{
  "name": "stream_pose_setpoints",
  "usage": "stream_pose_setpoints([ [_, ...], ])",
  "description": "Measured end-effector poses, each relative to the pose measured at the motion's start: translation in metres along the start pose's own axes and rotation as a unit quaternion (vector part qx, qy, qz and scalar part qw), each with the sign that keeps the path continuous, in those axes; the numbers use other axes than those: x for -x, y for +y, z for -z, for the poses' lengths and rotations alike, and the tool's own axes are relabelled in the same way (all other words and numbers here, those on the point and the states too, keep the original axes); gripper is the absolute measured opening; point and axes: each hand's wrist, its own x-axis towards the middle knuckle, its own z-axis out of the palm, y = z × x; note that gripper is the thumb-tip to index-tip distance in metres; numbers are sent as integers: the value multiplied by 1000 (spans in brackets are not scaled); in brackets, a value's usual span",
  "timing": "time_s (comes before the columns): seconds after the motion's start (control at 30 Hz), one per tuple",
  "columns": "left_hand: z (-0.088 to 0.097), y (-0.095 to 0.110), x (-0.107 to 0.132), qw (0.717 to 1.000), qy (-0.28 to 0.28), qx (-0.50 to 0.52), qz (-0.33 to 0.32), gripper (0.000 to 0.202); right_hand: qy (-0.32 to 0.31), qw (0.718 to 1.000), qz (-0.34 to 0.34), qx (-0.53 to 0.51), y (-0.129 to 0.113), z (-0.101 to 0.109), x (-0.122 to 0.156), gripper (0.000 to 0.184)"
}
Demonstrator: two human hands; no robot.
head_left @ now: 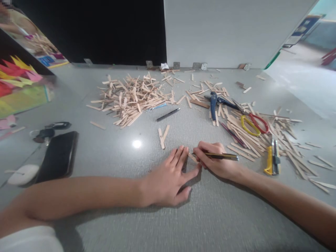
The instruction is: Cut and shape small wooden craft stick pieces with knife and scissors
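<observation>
My left hand (pixel 170 175) lies flat on the table with its fingers stretched out and thumb apart. Its fingertips rest at a small wooden craft stick piece (pixel 193 157), partly hidden between both hands. In a writing grip, my right hand (pixel 215 161) holds a slim black-and-gold pen-like tool (pixel 223 156); whether it is a pen or a craft knife I cannot tell. The tool's tip is over the stick piece. Just beyond my left fingertips, two craft sticks (pixel 163 137) form a V.
Piles of craft sticks (pixel 131 98) spread across the back and right. Among them lie a blue-handled cutting tool (pixel 214 105), scissors (pixel 253 124) and a yellow utility knife (pixel 272 159). A dark pen (pixel 168 114) lies ahead; a phone (pixel 59 154) and white mouse (pixel 23 175) are left.
</observation>
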Motion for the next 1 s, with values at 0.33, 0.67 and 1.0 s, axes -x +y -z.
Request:
stream_pose_setpoints([
  [0.33, -1, 0, 1, 1000, 3, 24, 3, 76, -6, 999, 21, 26, 4, -1, -2, 47],
  [0.67, 1, -1, -1, 1000, -7, 29, 7, 74, -16, 999, 34, 22, 5, 0, -4, 43],
  [1.0, 4, -1, -2, 999, -27, 34, 18, 74, -51, 996, 66, 42, 8, 5, -4, 42],
])
